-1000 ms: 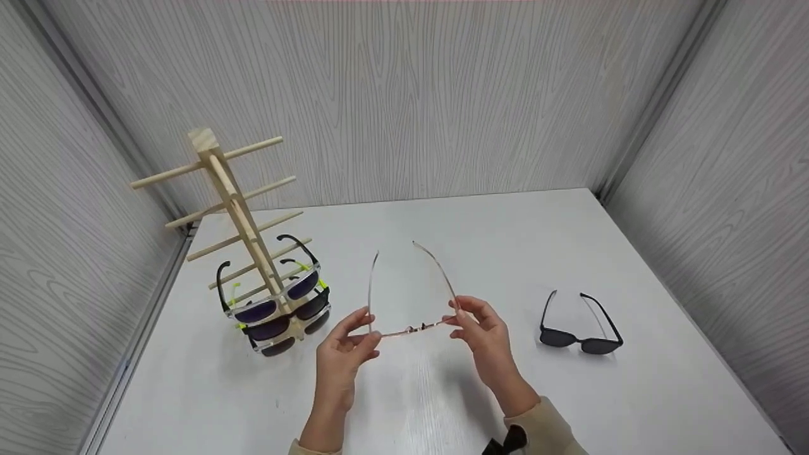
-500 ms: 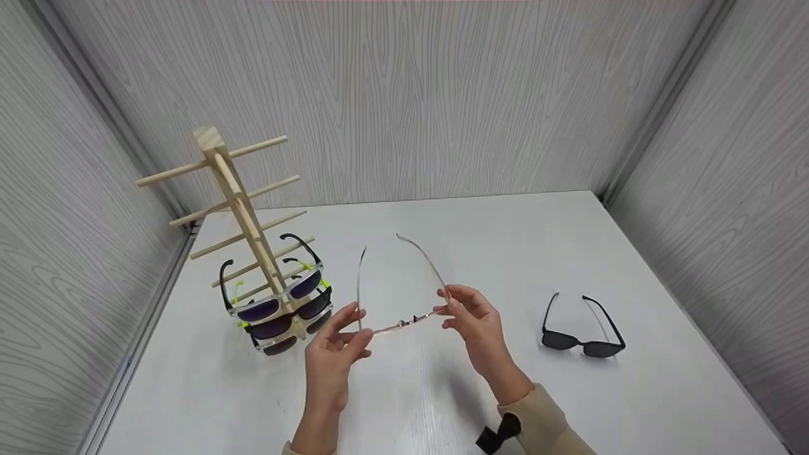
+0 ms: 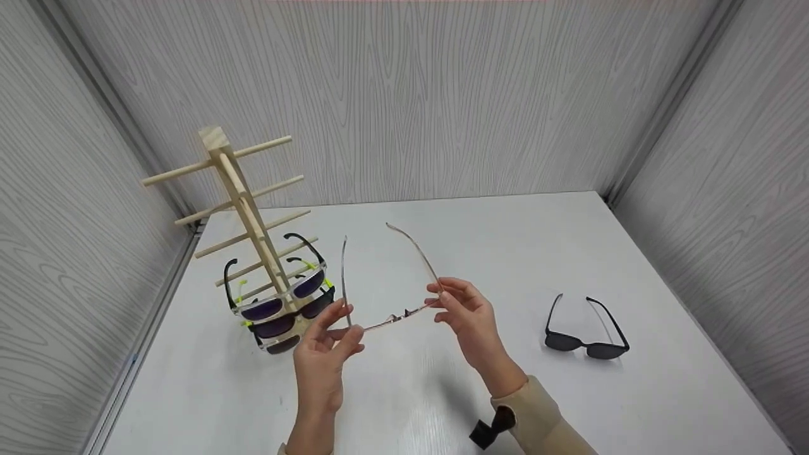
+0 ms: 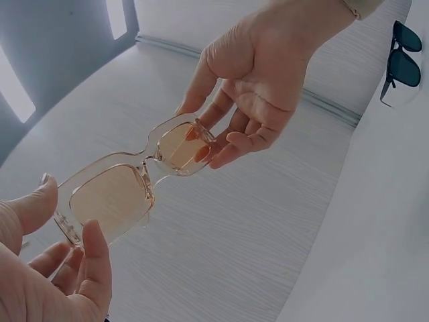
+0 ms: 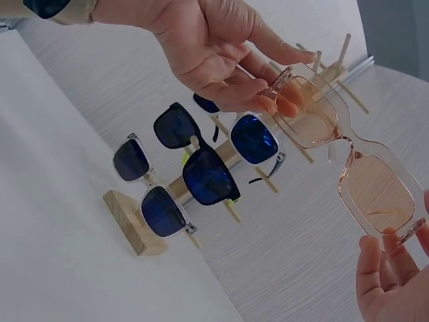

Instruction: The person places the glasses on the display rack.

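Note:
Both my hands hold a pair of sunglasses (image 4: 110, 194) with a clear frame and pale peach lenses, raised above the white table. At its left end, my left hand (image 3: 319, 370) pinches the frame near the hinge. The other hinge is between the thumb and fingers of my right hand (image 3: 474, 328). Both temples are unfolded and point away from me; the right end sits a little higher in the head view. Just left of my left hand stands a wooden display rack (image 3: 256, 230), its lower rungs bearing three dark-lensed pairs, among them a black-framed pair (image 5: 211, 176).
Black sunglasses (image 3: 584, 344) lie on the table (image 3: 638, 404) to the right, temples unfolded. Bare rungs (image 3: 265, 146) stick out sideways from the rack's upper part. Pale wood-grain panels (image 3: 430, 101) enclose the table at the back and both sides.
Both hands have carried the peach-lensed sunglasses left and slightly away from me, closer to the rack. The sunglasses' right end has risen relative to the left. The grips look the same.

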Tool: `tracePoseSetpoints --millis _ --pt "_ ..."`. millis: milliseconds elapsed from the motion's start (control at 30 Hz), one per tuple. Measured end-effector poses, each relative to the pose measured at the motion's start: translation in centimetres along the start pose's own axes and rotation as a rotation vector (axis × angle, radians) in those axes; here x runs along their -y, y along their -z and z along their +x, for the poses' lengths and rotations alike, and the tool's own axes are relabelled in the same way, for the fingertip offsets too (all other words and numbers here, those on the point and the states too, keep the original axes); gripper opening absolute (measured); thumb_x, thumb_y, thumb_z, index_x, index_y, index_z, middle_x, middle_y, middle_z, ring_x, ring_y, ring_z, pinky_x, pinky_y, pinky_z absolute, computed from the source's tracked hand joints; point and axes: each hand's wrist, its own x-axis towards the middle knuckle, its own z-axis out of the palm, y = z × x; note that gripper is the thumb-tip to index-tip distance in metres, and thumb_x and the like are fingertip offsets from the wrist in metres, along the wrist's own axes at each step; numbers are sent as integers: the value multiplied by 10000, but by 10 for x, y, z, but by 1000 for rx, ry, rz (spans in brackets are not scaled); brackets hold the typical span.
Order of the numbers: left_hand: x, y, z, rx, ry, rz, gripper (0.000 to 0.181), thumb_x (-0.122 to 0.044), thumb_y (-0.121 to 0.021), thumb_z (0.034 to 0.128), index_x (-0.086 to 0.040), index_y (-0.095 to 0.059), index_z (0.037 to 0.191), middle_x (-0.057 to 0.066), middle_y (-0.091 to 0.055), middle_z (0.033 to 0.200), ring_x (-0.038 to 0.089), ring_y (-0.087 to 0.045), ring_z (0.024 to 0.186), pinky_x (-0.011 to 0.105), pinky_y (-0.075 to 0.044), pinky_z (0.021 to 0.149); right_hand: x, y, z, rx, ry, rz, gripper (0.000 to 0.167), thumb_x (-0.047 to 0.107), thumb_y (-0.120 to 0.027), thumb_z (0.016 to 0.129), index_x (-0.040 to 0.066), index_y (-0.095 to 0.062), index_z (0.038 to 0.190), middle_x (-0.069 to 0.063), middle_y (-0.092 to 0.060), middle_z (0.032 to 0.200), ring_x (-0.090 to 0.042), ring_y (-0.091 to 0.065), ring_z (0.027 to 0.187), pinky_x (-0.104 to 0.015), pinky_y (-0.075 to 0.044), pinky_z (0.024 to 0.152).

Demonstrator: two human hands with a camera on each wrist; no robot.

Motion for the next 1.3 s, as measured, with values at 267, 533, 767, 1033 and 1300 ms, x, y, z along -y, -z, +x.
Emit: tracePoseSetpoints --millis 267,533,767,1033,1300 --pt "-8 0 0 -32 -73 -43 518 76 -717 757 38 -539 1242 157 -569 1141 167 -576 794 316 -562 631 2 -13 7 -16 -24 61 258 96 -596 915 38 -566 1165 -131 -605 1113 -239 -602 936 -293 -504 687" --pt "-19 3 -1 -75 -77 -57 508 81 -723 748 24 -562 1226 151 -588 1133 189 -590 816 317 -562 629 6 -26 13 9 -25 80 262 111 -605 912 45 -573 1164 -123 -607 1120 -230 -600 938 -284 -502 687" --pt "-29 11 -1 -84 -121 -47 511 91 -721 744 26 -563 1225 181 -572 1135 175 -600 798 306 -562 618 5 -40 22 33 -33 79 281 133 -625 901 47 -572 1164 -128 -604 1123 -228 -605 939 -277 -501 675" --pt "-43 21 1 -97 -147 -69 529 90 -709 758 53 -527 1253 210 -544 1148 173 -615 810 280 -557 600 3 -57 30 69 -45 61 297 163 -641 893 62 -575 1164 -113 -607 1124 -216 -604 944 -272 -502 680" --pt "-50 29 1 -141 -157 -97 489 141 -672 767 54 -546 1231 175 -550 1111 151 -619 760 260 -550 566 1 -71 37 74 -69 53 271 126 -622 901 54 -575 1159 -127 -606 1122 -225 -611 941 -272 -497 667"
